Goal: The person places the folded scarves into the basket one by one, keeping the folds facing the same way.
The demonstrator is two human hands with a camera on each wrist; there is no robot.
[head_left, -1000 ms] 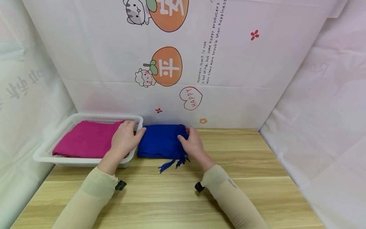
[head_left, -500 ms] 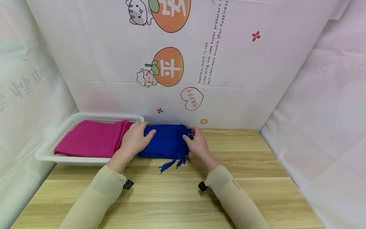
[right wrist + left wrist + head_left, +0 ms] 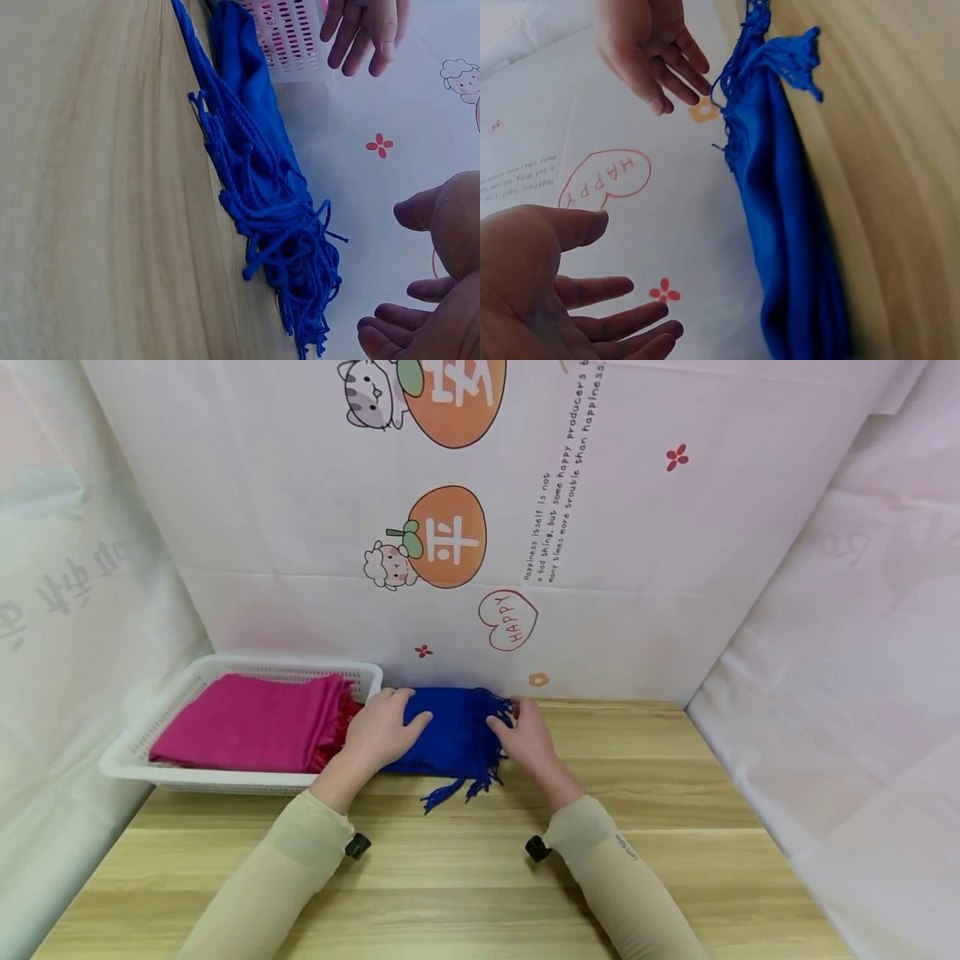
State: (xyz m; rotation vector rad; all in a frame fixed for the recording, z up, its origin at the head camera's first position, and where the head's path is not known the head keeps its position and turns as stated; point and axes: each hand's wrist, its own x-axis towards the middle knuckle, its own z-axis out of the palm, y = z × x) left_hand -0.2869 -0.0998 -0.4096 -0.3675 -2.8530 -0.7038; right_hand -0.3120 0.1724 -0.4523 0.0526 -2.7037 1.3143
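A folded blue scarf (image 3: 442,731) with fringe along its right end lies on the table against the back wall. My left hand (image 3: 380,725) hovers over its left part with fingers spread; the left wrist view shows a gap between that hand (image 3: 592,292) and the scarf (image 3: 780,210). At the fringed end is my right hand (image 3: 525,735), its thumb and fingers relaxed and apart. In the right wrist view this hand (image 3: 435,292) stays off the fringe (image 3: 277,232), holding nothing.
A white perforated basket (image 3: 123,766) stands left of the scarf. Inside lies a folded magenta scarf (image 3: 247,722), with a red fringed cloth (image 3: 330,745) showing beside it. A printed white sheet (image 3: 615,627) rises behind the wooden table (image 3: 465,877).
My left hand has moved right, from over the basket's edge to over the blue scarf. The right hand has shifted slightly right. More of the red cloth shows in the basket.
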